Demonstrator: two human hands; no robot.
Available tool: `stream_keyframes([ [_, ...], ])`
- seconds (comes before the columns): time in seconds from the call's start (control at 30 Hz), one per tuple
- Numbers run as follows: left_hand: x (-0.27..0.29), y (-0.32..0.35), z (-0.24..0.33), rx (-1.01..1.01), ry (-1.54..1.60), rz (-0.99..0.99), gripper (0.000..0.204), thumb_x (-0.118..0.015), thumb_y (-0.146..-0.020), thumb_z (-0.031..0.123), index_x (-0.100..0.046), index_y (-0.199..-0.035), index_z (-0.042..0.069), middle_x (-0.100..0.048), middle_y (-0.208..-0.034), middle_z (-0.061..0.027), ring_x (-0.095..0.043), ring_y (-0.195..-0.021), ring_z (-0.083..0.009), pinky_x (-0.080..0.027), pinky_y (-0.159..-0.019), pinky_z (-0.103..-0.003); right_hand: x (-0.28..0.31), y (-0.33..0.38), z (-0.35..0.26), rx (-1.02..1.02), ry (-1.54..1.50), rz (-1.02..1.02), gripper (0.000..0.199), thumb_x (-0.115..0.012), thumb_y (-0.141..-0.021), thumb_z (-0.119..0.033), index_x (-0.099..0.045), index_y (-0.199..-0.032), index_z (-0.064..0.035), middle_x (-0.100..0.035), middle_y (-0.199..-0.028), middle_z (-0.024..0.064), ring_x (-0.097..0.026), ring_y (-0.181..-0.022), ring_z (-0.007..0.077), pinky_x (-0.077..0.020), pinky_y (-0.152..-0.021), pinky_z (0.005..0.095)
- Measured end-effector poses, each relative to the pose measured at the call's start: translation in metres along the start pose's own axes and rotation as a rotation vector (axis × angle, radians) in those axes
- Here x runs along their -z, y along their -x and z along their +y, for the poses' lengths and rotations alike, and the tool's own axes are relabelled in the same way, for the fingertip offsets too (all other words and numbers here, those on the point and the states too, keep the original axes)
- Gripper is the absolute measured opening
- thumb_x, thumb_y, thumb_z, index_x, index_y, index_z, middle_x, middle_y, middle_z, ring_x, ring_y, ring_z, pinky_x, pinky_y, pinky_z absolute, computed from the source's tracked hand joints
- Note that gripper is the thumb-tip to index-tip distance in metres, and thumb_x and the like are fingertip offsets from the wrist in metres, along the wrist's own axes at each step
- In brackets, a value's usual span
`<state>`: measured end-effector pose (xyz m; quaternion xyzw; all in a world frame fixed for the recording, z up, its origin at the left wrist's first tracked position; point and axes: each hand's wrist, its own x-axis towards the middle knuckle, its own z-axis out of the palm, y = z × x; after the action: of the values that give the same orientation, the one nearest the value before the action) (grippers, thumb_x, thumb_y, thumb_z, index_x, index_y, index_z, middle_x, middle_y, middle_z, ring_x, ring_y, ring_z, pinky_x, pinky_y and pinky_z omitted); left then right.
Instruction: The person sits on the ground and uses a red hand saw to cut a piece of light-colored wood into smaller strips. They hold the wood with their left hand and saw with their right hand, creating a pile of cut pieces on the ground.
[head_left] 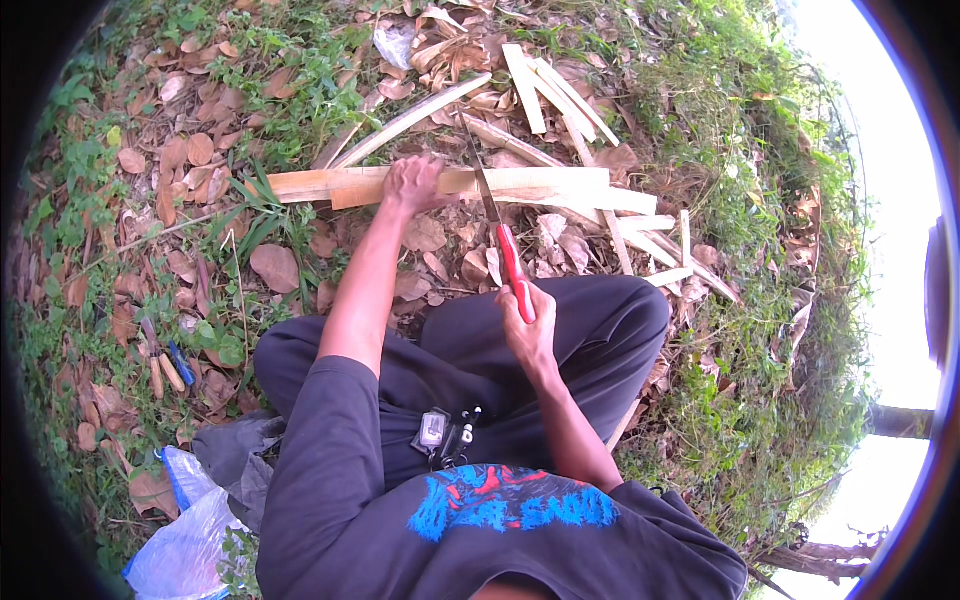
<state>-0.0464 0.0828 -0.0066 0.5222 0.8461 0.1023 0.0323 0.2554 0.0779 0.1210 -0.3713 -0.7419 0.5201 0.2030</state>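
Observation:
My right hand (530, 320) is closed around the red handle of a handsaw (509, 252). The saw's narrow dark blade points away from me and crosses a pale wooden board (560, 182). Left of the blade, my left hand (414, 184) grips that board, its fingers bent over the far edge. Another wooden strip (298, 187) lies under or against the board and sticks out at its left end. How deep the blade sits in the wood cannot be made out.
Loose wood strips (525, 90) lie beyond the board and to its right, among dry leaves. My crossed legs (590, 320) are just nearer. At left are tools with wooden and blue handles (172, 372) and a plastic bag (185, 555). Grass grows around.

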Motion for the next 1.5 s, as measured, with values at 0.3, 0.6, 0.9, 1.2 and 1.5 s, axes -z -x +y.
stream_keyframes([
  [0.3, 0.003, -0.005, 0.003, 0.009, -0.010, -0.016, 0.065, -0.070, -0.074, 0.071, -0.069, -0.100, 0.011, -0.070, -0.085, -0.0120, -0.069, -0.077, -0.0210, -0.056, -0.071, -0.037, -0.014, -0.038, -0.009, 0.059, -0.010, 0.026, 0.024, -0.059, -0.088, -0.013, -0.053, -0.071, 0.0037, -0.045, -0.053, 0.0092, -0.040, -0.048, 0.0130, -0.0355, -0.047, 0.0351],
  [0.6, 0.002, 0.000, 0.001, -0.003, -0.006, 0.012, 0.065, -0.062, -0.078, 0.073, -0.067, -0.102, 0.013, -0.069, -0.082, -0.0082, -0.066, -0.074, -0.0204, -0.055, -0.071, -0.039, -0.003, -0.032, -0.018, -0.017, 0.015, -0.027, 0.027, -0.059, -0.091, -0.014, -0.056, -0.071, 0.0032, -0.051, -0.054, 0.0048, -0.043, -0.050, 0.0092, -0.0380, -0.048, 0.0320],
  [0.9, 0.008, -0.004, 0.004, 0.059, 0.056, -0.074, 0.066, -0.070, -0.074, 0.070, -0.067, -0.097, 0.008, -0.070, -0.094, -0.0147, -0.069, -0.084, -0.0250, -0.057, -0.073, -0.041, -0.007, -0.033, -0.010, 0.065, 0.076, -0.041, 0.024, -0.057, -0.090, -0.012, -0.056, -0.073, 0.0037, -0.049, -0.053, 0.0080, -0.045, -0.050, 0.0109, -0.0377, -0.048, 0.0336],
  [1.2, 0.003, 0.007, 0.003, -0.047, -0.043, -0.008, 0.079, -0.068, -0.070, 0.077, -0.065, -0.108, 0.008, -0.067, -0.096, -0.0151, -0.067, -0.090, -0.0277, -0.056, -0.080, -0.044, -0.008, -0.013, 0.001, -0.157, -0.047, -0.042, 0.021, -0.056, -0.090, -0.013, -0.062, -0.079, 0.0034, -0.049, -0.058, 0.0000, -0.044, -0.053, 0.0074, -0.0376, -0.051, 0.0277],
  [1.5, -0.009, 0.011, -0.003, -0.055, 0.014, 0.139, 0.073, -0.074, -0.068, 0.071, -0.067, -0.105, 0.008, -0.068, -0.095, -0.0141, -0.068, -0.087, -0.0280, -0.055, -0.078, -0.041, -0.021, -0.025, -0.025, -0.094, 0.066, -0.069, 0.024, -0.061, -0.087, -0.016, -0.056, -0.074, 0.0029, -0.048, -0.056, 0.0088, -0.043, -0.052, 0.0138, -0.0399, -0.053, 0.0349],
])
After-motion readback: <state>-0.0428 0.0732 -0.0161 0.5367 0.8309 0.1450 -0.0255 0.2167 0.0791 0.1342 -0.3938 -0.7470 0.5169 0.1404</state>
